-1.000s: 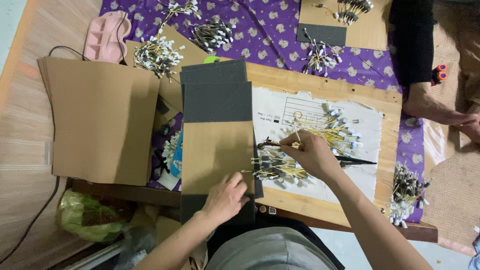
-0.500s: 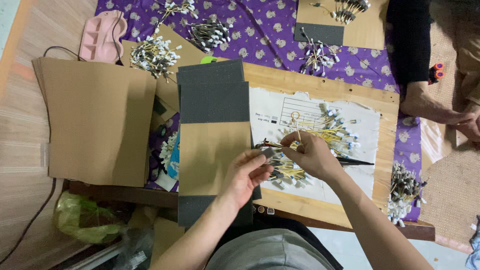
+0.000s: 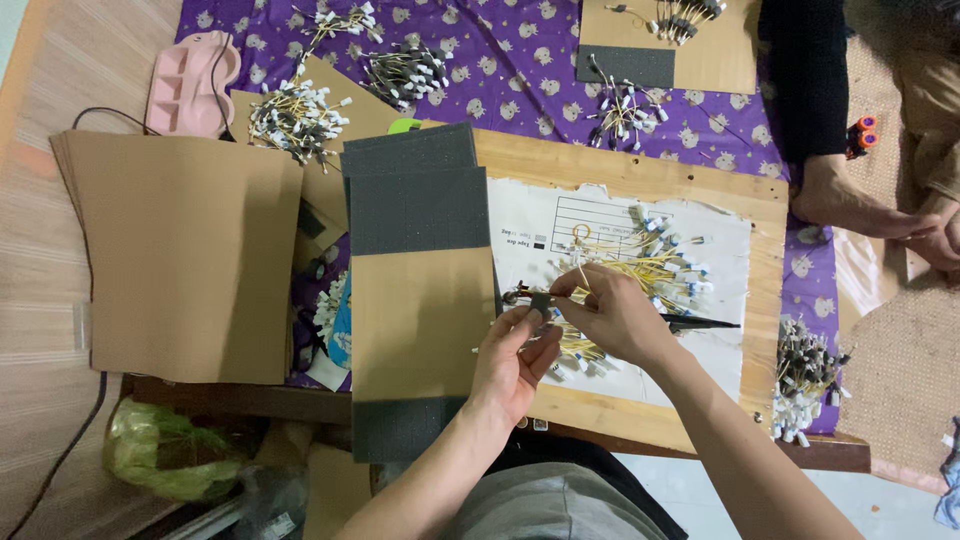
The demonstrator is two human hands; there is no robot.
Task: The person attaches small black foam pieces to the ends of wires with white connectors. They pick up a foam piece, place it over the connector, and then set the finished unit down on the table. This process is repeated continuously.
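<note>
My right hand [image 3: 612, 318] pinches a thin yellow stick [image 3: 583, 277] and a dark tweezer-like tool [image 3: 700, 322] over a pile of yellow sticks with white and blue tips [image 3: 662, 268]. My left hand [image 3: 515, 362] meets it, fingertips closed on a small dark grey piece [image 3: 540, 301] at the tool's tip. Both hands hover over a white paper sheet [image 3: 530, 215] on a wooden board [image 3: 620, 168], beside a brown card with grey foam strips [image 3: 418, 290].
A stack of brown cards [image 3: 185, 255] lies to the left. Bundles of tipped sticks [image 3: 295, 115] sit on the purple patterned cloth [image 3: 520, 70]. Another person's foot [image 3: 850, 205] rests at the right. A green bag [image 3: 160, 462] is at lower left.
My left hand rose from the bottom of the brown card up to my right hand and closed on the small dark piece. My right hand stayed over the pile.
</note>
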